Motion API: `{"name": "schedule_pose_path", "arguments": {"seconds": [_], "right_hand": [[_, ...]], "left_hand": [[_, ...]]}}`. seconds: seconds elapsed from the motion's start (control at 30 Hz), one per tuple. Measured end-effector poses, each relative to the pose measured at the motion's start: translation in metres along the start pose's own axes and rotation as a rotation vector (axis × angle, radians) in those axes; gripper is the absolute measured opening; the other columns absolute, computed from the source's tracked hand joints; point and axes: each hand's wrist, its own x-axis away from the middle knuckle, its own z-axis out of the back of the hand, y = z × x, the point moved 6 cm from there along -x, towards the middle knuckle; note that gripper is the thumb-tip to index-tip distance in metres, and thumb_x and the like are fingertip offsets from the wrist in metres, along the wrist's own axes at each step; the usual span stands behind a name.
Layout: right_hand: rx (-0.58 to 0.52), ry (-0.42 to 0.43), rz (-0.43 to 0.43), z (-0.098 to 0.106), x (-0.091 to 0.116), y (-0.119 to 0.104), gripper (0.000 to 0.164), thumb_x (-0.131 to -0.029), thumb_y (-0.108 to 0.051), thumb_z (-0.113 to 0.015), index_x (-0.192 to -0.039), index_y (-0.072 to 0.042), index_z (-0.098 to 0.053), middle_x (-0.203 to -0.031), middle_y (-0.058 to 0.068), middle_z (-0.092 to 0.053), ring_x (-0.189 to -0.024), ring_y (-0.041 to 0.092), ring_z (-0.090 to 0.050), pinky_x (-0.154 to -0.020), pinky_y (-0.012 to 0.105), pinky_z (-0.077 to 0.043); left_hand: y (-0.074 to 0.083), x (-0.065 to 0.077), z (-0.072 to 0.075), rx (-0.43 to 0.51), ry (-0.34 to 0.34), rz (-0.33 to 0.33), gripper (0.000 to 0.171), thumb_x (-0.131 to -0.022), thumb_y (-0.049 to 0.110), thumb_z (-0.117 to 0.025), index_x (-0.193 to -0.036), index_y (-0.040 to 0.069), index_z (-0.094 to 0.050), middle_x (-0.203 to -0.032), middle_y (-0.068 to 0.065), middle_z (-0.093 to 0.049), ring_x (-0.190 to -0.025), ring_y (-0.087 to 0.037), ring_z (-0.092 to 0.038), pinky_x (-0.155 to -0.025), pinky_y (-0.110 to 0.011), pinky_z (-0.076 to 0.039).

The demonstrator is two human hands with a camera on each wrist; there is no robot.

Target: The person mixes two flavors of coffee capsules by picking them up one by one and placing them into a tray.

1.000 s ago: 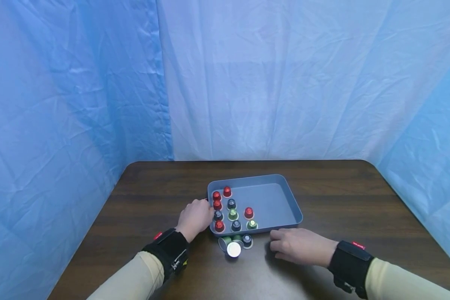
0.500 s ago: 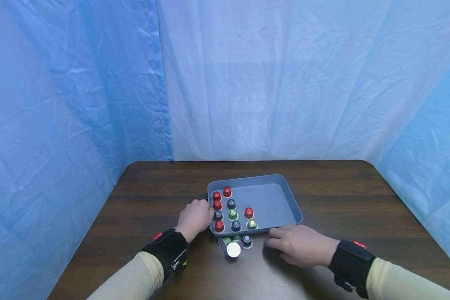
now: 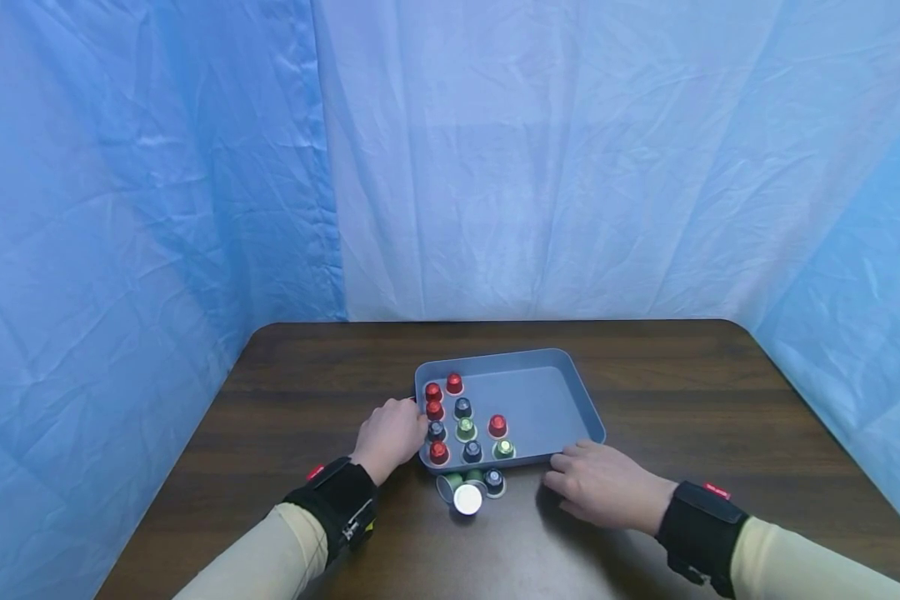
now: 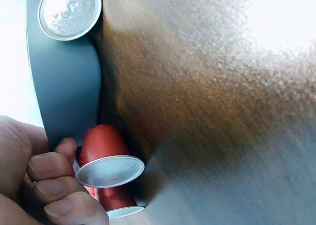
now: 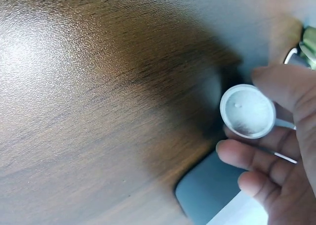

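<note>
A blue-grey tray (image 3: 557, 364) stands on the table with red, dark blue and green coffee capsules in it, mostly lined up at its left. My left hand (image 3: 392, 437) holds the tray's left wall, fingers curled at the outside. Two red capsules (image 4: 109, 156) lie close against these fingertips, almost hidden in the head view. At the tray's front right corner, my right hand (image 3: 598, 487) pinches a coffee capsule (image 5: 248, 111) by thumb and fingers, lid toward the wrist camera. Its colour is hidden. Other silvery edges show behind it among the fingers, too covered to identify.
Loose capsules crowd the table just before the tray's front wall: green ones (image 3: 449, 488), a dark blue one (image 3: 494, 482) and one with its white lid (image 3: 467, 499) up. The table (image 3: 330, 367) is dark wood, with blue sheeting (image 3: 570, 167) hung behind and at both sides.
My right hand shifted slightly left, then back right and a little closer to the tray's front right corner. My left hand, the tray and the visible capsules have stayed put.
</note>
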Motion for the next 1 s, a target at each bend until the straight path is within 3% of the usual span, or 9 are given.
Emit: {"name": "schedule_pose_path", "arguments": {"seconds": [0.27,0.57,0.83,1.0], "right_hand": [[-0.009,0.034,0.045,0.004,-0.001,-0.002,0.025,-0.085,-0.031,-0.085,-0.103,-0.017,-0.076,-0.085,-0.008,-0.067,-0.077,0.006,-0.058,-0.070,0.022,-0.049],[-0.111,0.109,0.082,0.027,-0.004,-0.004,0.021,-0.087,-0.026,-0.083,-0.105,-0.017,-0.075,-0.086,-0.010,-0.064,-0.077,0.002,-0.055,-0.069,0.016,-0.050],[-0.211,0.140,0.062,0.045,-0.005,0.004,0.021,-0.089,-0.021,-0.081,-0.102,-0.018,-0.064,-0.084,-0.013,-0.055,-0.073,-0.002,-0.053,-0.065,0.016,-0.049],[-0.189,0.163,0.047,0.057,-0.006,0.010,0.024,-0.090,-0.023,-0.080,-0.107,-0.019,-0.064,-0.087,-0.012,-0.055,-0.074,-0.001,-0.053,-0.065,0.016,-0.049]], "left_hand": [[0.000,0.000,0.000,-0.001,0.000,0.000,0.026,-0.099,0.029,-0.068,-0.103,0.003,-0.073,-0.066,-0.006,-0.058,-0.056,-0.018,-0.058,-0.053,-0.028,-0.049],[-0.001,0.000,0.000,0.000,0.003,-0.005,0.027,-0.099,0.029,-0.068,-0.104,0.003,-0.073,-0.066,-0.005,-0.058,-0.056,-0.018,-0.058,-0.053,-0.028,-0.049],[0.000,0.000,0.000,0.003,-0.004,-0.002,0.027,-0.099,0.029,-0.068,-0.105,0.004,-0.073,-0.067,-0.005,-0.058,-0.057,-0.018,-0.058,-0.054,-0.028,-0.049],[0.000,0.000,0.000,0.001,-0.005,-0.001,0.026,-0.099,0.029,-0.069,-0.103,0.003,-0.073,-0.066,-0.005,-0.058,-0.056,-0.018,-0.058,-0.054,-0.028,-0.049]]}}
